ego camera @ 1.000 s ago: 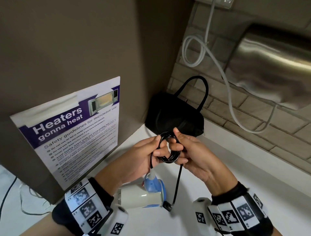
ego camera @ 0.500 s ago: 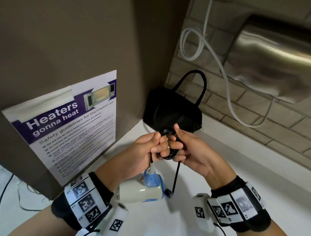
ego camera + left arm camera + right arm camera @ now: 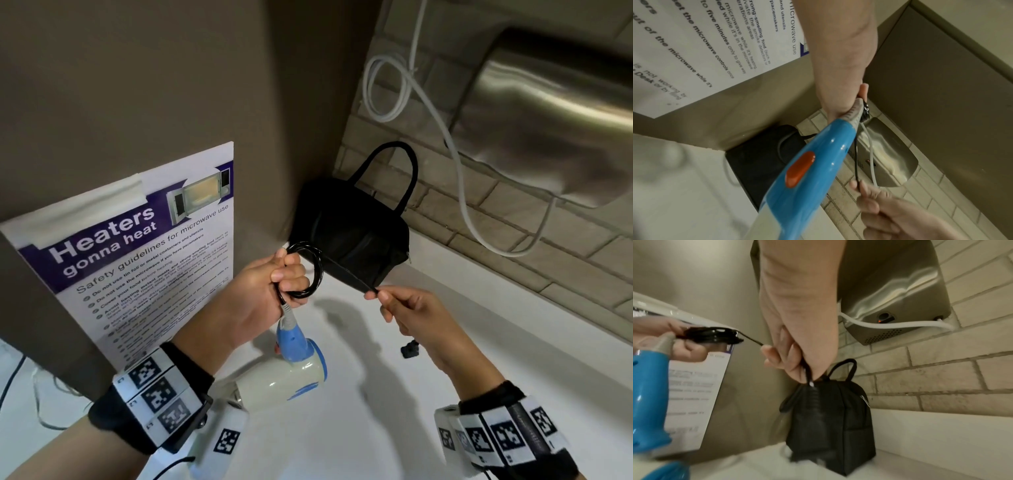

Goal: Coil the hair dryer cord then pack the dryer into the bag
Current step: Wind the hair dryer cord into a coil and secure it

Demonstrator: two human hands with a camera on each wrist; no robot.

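Observation:
My left hand (image 3: 287,274) grips a small coil of black cord (image 3: 310,270) just above the grey strain relief of the blue and cream hair dryer (image 3: 291,370), which hangs below it over the white counter (image 3: 445,342). To the right, my right hand (image 3: 380,296) pinches the cord's loose end, which runs taut from the coil. The plug (image 3: 409,350) dangles under that hand. The black bag (image 3: 356,240) stands in the corner behind the hands. The right wrist view shows the coil (image 3: 711,335) and the bag (image 3: 830,418); the left wrist view shows the dryer handle (image 3: 807,162).
A steel hand dryer (image 3: 548,120) is fixed to the brick wall at upper right, with a white cable (image 3: 455,164) looping down from it. A brown panel with a microwave safety poster (image 3: 137,257) stands close on the left.
My hands have parted. The right hand slid rightwards along the cord and drew the loose end taut, and the plug swung to the right with it. The left hand still holds the coil.

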